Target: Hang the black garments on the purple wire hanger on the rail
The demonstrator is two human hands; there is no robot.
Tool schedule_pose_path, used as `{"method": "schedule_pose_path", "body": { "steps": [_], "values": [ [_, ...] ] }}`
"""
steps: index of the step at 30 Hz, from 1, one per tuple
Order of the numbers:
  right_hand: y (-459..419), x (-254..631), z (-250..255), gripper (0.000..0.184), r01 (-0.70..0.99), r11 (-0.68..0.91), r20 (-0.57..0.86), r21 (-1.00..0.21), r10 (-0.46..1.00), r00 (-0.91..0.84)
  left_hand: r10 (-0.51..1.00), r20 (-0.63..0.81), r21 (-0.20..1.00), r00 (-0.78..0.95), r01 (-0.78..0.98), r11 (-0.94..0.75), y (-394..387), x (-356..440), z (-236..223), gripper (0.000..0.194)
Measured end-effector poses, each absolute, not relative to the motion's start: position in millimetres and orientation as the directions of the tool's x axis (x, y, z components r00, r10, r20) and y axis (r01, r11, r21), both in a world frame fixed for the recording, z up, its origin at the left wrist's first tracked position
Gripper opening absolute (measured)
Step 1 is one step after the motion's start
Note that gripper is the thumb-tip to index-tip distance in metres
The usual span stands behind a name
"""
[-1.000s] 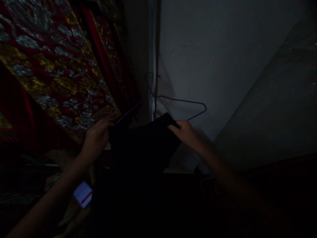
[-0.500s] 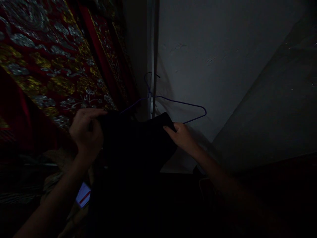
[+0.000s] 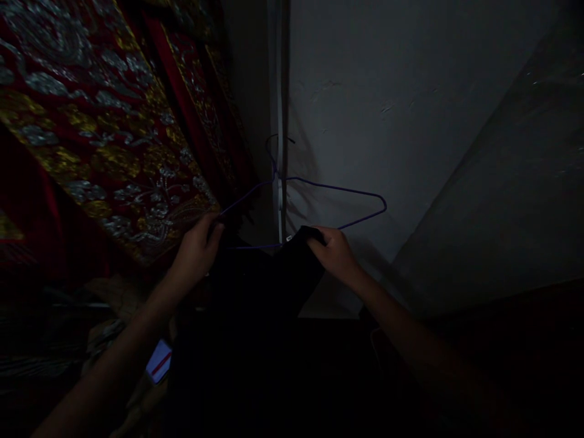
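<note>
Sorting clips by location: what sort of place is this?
Probably a dim clothes-storage corner: a purple wire hanger hangs by the wall, beside red embroidered garments, while both hands hold a black garment.

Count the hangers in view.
1: a purple wire hanger hooked up by the wall corner, above the black garment that both hands grip. The red embroidered clothes at left may hide others.

Very dim and underexposed; the lower half sinks into black shadow, edges bend, faint light on the wall (image 3: 410, 91).
</note>
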State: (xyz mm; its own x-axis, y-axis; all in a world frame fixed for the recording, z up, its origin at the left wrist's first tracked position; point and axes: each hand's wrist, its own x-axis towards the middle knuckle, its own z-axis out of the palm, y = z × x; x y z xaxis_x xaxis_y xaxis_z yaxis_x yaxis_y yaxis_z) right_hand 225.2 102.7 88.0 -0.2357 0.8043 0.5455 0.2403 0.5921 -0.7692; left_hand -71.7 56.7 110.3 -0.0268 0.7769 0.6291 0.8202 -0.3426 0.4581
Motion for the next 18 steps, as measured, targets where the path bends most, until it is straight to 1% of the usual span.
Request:
{"method": "schedule_pose_path", "body": {
  "steps": [2, 5, 8, 9, 11, 13, 15, 17, 18],
  "values": [
    [104.2, 225.6, 85.6, 0.025, 0.246, 0.592, 0.534, -0.767, 0.802, -0.265, 0.786, 0.618, 0.475, -0.034, 0.812, -0.339, 70.8, -61.7, 117.7, 0.035],
    [108.1, 224.4, 80.2, 0.019, 0.245, 0.590, 0.518, -0.769, 0.801, -0.300, 0.738, 0.675, 0.422, 0.002, 0.819, -0.388, 84.4, -42.9, 129.7, 0.037],
    [108.1, 222.1, 75.1, 0.014, 0.232, 0.593, 0.506, -0.771, 0.791, -0.343, 0.699, 0.713, 0.375, 0.057, 0.811, -0.448, 93.2, -31.3, 142.3, 0.034],
    [106.3, 222.2, 74.2, 0.016, 0.228, 0.606, 0.512, -0.762, 0.780, -0.360, 0.695, 0.716, 0.371, 0.066, 0.807, -0.460, 96.1, -30.4, 145.6, 0.034],
    [100.2, 225.6, 74.4, 0.030, 0.231, 0.644, 0.555, -0.729, 0.754, -0.351, 0.696, 0.713, 0.365, 0.086, 0.802, -0.473, 101.7, -33.4, 149.7, 0.033],
    [93.3, 234.9, 78.0, 0.049, 0.256, 0.674, 0.631, -0.693, 0.739, -0.238, 0.703, 0.702, 0.339, 0.118, 0.812, -0.475, 106.8, -41.1, 151.4, 0.034],
    [89.4, 251.5, 85.6, 0.063, 0.306, 0.678, 0.704, -0.668, 0.709, -0.032, 0.705, 0.692, 0.285, 0.154, 0.840, -0.462, 110.5, -50.4, 153.0, 0.035],
    [91.7, 275.2, 97.6, 0.072, 0.387, 0.626, 0.715, -0.677, 0.684, 0.145, 0.709, 0.679, 0.228, 0.188, 0.864, -0.448, 112.3, -58.4, 156.4, 0.035],
    [95.5, 289.1, 105.1, 0.071, 0.430, 0.584, 0.700, -0.688, 0.690, 0.183, 0.712, 0.672, 0.207, 0.205, 0.871, -0.446, 112.3, -61.4, 158.7, 0.035]
  ]
}}
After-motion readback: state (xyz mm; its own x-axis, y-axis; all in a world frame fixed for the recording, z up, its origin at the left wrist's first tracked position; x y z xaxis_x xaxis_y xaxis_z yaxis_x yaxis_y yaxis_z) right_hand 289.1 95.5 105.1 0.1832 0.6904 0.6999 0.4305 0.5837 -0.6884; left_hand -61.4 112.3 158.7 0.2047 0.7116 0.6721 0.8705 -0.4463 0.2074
